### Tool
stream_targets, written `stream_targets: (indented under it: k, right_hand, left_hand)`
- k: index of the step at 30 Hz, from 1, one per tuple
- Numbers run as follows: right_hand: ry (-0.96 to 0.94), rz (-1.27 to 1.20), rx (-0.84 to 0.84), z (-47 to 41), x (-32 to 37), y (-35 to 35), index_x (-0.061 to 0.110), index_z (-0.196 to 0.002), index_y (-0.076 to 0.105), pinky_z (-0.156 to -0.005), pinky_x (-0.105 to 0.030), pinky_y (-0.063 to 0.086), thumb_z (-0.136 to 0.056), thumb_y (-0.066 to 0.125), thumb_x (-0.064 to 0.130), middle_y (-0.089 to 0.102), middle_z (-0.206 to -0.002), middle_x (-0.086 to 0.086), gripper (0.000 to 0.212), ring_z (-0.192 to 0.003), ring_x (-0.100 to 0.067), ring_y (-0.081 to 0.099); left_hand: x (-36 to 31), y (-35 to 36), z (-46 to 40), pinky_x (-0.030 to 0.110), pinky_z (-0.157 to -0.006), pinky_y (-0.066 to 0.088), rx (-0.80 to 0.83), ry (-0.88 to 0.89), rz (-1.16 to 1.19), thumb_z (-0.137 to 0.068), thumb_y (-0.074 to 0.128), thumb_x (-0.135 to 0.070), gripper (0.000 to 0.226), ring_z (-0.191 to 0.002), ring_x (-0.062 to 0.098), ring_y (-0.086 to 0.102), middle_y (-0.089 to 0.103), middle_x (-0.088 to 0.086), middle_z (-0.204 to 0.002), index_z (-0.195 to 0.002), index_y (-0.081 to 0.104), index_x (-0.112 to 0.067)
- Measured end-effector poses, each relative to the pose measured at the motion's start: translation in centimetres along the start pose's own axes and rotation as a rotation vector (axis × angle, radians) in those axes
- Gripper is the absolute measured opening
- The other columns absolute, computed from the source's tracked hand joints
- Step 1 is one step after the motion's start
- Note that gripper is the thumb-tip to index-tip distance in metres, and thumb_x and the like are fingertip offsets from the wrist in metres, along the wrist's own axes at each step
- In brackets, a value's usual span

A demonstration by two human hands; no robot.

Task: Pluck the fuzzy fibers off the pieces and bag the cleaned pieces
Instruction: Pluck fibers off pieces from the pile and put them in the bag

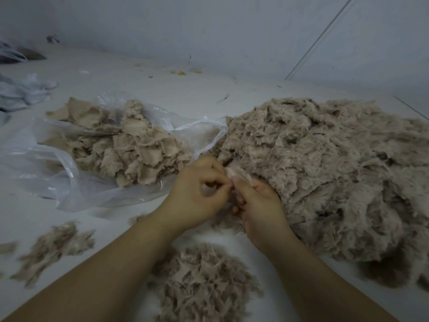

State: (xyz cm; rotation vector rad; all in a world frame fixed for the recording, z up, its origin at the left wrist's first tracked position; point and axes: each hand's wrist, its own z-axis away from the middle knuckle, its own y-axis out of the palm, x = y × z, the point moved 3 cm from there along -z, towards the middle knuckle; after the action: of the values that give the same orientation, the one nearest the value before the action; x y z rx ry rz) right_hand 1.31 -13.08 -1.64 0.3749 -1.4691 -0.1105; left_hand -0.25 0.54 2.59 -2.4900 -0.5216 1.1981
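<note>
Fuzzy piece, pale pink-beige, is held between both hands at frame centre, at the near-left edge of the big pile. Nearest the camera: a small heap of plucked fibres lies on the white bench between the two forearms. A second, looser scatter of fibres sits to the near left, blurred.

Left hand: fingers curled, thumb and forefinger pinching at the piece's edge. Right hand: fingers curled round the piece from the right, thumb pressed on top, thumb tip touching the left hand's fingertips. Both hands hold the same piece; exactly how much of it lies inside the right palm cannot be told.

Right of the hands, and reaching further back: large pile of uncleaned fuzzy pieces, shaggy grey-brown, touching the right hand.

Left of the hands, further back: clear plastic bag, lying open on the bench, mouth towards the big pile. Cleaned pieces, smoother and lighter beige, are heaped inside and on it.

Far left: crumpled pale plastic bags. At the back, small scraps of debris lie near the grey wall.
</note>
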Motion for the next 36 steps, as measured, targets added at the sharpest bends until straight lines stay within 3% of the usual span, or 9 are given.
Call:
stream_targets:
  k: [4, 8, 15, 17, 21, 24, 29, 33, 36]
  right_hand:
    - [0.077, -0.058, -0.050, -0.1, -0.1, -0.2, 0.012, -0.087, 0.059, -0.044, -0.023, 0.038, -0.097, 0.060, 0.019, 0.041, -0.053, 0.004, 0.012, -0.045, -0.007, 0.039]
    - [0.063, -0.055, -0.027, 0.0, 0.0, 0.0, 0.015, -0.078, 0.067, -0.044, -0.022, 0.039, -0.096, 0.060, 0.018, 0.040, -0.052, 0.003, 0.021, -0.046, -0.009, 0.039]
    - [0.085, -0.082, -0.035, -0.1, -0.1, -0.1, 0.012, -0.086, 0.068, -0.044, -0.022, 0.038, -0.098, 0.057, 0.018, 0.041, -0.051, 0.003, 0.017, -0.043, -0.007, 0.040]
    - [0.066, -0.046, -0.005, -0.2, -0.2, -0.1, 0.010, -0.085, 0.071, -0.044, -0.021, 0.039, -0.097, 0.059, 0.016, 0.040, -0.050, 0.004, 0.019, -0.045, -0.008, 0.037]
    - [0.003, 0.107, 0.088, 0.1, 0.0, 0.3, 0.018, -0.070, 0.075, -0.047, -0.020, 0.041, -0.096, 0.062, 0.022, 0.042, -0.048, 0.005, 0.029, -0.046, -0.006, 0.040]
    - [0.007, 0.138, 0.097, 0.1, 0.1, 0.3, 0.022, -0.051, 0.062, -0.046, -0.021, 0.042, -0.094, 0.063, 0.016, 0.045, -0.048, 0.004, 0.044, -0.046, -0.010, 0.044]
    - [0.084, 0.032, 0.046, -0.2, -0.1, 0.2, 0.019, -0.049, 0.055, -0.043, -0.020, 0.042, -0.094, 0.061, 0.014, 0.043, -0.045, 0.003, 0.046, -0.042, -0.010, 0.044]
    - [0.062, 0.057, 0.040, -0.3, -0.3, -0.1, 0.013, -0.058, 0.053, -0.045, -0.021, 0.043, -0.093, 0.062, 0.013, 0.043, -0.047, 0.002, 0.036, -0.045, -0.012, 0.043]
    - [0.014, 0.136, 0.107, -0.1, -0.2, 0.1, 0.007, -0.062, 0.057, -0.052, -0.029, 0.041, -0.089, 0.066, 0.020, 0.045, -0.056, -0.009, 0.031, -0.055, -0.023, 0.044]
  left_hand:
    - [1.6, -1.1, -0.4, 0.034, -0.058, 0.051, -0.237, -0.404, 0.275, -0.087, 0.063, -0.005, 0.016, -0.064, 0.011, 0.058, 0.062, -0.003, -0.079, -0.086, 0.067, -0.020]
    - [2.3, -0.4, 0.0, 0.032, -0.048, 0.045, 0.045, -0.680, 0.564, -0.084, 0.070, -0.032, 0.028, -0.055, 0.021, 0.060, 0.066, 0.010, -0.081, -0.106, 0.068, -0.014]
    - [2.9, -0.8, -0.3, 0.020, -0.035, 0.034, -0.029, -0.635, 0.462, -0.088, 0.066, -0.003, 0.017, -0.036, 0.016, 0.045, 0.053, 0.005, -0.048, -0.072, 0.062, -0.005]
    - [2.5, -1.1, -0.4, 0.023, -0.042, 0.042, 0.001, -0.565, 0.432, -0.087, 0.069, -0.007, 0.003, -0.049, 0.018, 0.052, 0.061, 0.002, -0.061, -0.084, 0.068, -0.007]
    - [1.2, -0.1, -0.3, 0.032, -0.079, 0.058, 0.206, -0.424, 0.427, -0.077, 0.073, -0.027, 0.031, -0.087, 0.024, 0.070, 0.074, 0.006, -0.097, -0.106, 0.074, -0.018]
    - [1.7, -0.3, -0.5, 0.028, -0.060, 0.056, 0.021, -0.478, 0.471, -0.081, 0.074, -0.013, 0.006, -0.066, 0.020, 0.069, 0.073, 0.009, -0.073, -0.075, 0.077, -0.012]
    - [3.0, -0.7, -0.2, 0.024, -0.044, 0.040, -0.133, -0.647, 0.515, -0.089, 0.068, -0.013, 0.027, -0.047, 0.017, 0.047, 0.058, 0.008, -0.055, -0.062, 0.071, -0.012]
    - [3.3, -1.3, -0.6, 0.027, -0.048, 0.042, -0.201, -0.625, 0.451, -0.095, 0.062, -0.022, 0.021, -0.051, 0.016, 0.051, 0.059, 0.002, -0.062, -0.077, 0.067, -0.011]
    - [2.1, -0.5, -0.6, 0.029, -0.065, 0.056, 0.036, -0.565, 0.488, -0.080, 0.071, -0.036, 0.024, -0.076, 0.020, 0.068, 0.072, 0.006, -0.089, -0.099, 0.074, -0.021]
